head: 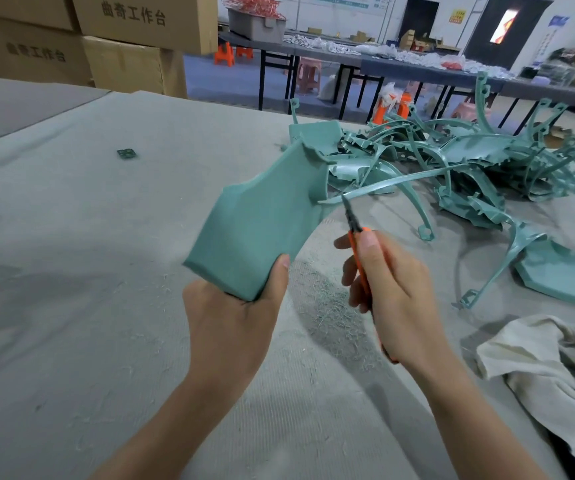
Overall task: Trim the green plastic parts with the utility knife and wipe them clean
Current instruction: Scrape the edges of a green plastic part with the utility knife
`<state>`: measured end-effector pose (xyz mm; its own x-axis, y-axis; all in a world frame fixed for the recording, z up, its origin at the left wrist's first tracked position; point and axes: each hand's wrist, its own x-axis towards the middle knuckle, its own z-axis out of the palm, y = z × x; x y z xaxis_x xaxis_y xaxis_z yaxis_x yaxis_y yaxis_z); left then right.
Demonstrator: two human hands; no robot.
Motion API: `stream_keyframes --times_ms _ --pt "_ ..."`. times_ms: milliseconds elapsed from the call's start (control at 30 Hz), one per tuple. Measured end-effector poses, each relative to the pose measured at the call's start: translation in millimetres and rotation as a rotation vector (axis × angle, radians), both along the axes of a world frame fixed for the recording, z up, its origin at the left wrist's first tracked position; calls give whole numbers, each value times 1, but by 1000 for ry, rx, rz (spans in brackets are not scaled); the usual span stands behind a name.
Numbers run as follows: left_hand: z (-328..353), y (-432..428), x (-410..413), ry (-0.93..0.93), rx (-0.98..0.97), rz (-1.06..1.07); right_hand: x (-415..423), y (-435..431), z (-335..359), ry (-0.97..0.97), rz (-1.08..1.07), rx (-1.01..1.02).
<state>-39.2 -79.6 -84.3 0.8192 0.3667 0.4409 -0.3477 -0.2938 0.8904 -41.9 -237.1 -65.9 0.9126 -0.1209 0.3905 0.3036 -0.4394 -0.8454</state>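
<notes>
My left hand (pixel 234 320) grips the near end of a broad green plastic part (pixel 261 216) and holds it tilted up above the table. A thin curved arm of that part (pixel 393 180) runs off to the right. My right hand (pixel 390 289) grips an orange utility knife (pixel 357 237), whose dark blade tip touches the thin arm close to where it joins the broad panel. A pile of green plastic parts (pixel 469 161) lies behind the hands on the right. A crumpled off-white cloth (pixel 549 355) lies at the right near the table's edge.
Grey felt (pixel 88 271) covers the table, with fine plastic shavings (pixel 331 313) under my hands. A small green scrap (pixel 127 153) lies at far left. Another green part (pixel 563 271) lies flat on the right. Cardboard boxes (pixel 106 39) are stacked behind, and long tables (pixel 417 67) cross the background.
</notes>
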Motion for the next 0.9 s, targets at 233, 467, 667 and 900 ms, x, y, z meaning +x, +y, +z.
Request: stream_keyframes --times_ms 233,467,667,900 --pt "-1 2 2 34 -41 -68 1 -4 7 352 280 567" --pt "-1 0 3 -2 -1 -89 3 -7 12 547 449 836" --pt "-1 2 2 -27 42 -106 4 -12 14 627 490 867" --pt "-6 2 2 -97 156 -95 5 -14 14 697 517 915"
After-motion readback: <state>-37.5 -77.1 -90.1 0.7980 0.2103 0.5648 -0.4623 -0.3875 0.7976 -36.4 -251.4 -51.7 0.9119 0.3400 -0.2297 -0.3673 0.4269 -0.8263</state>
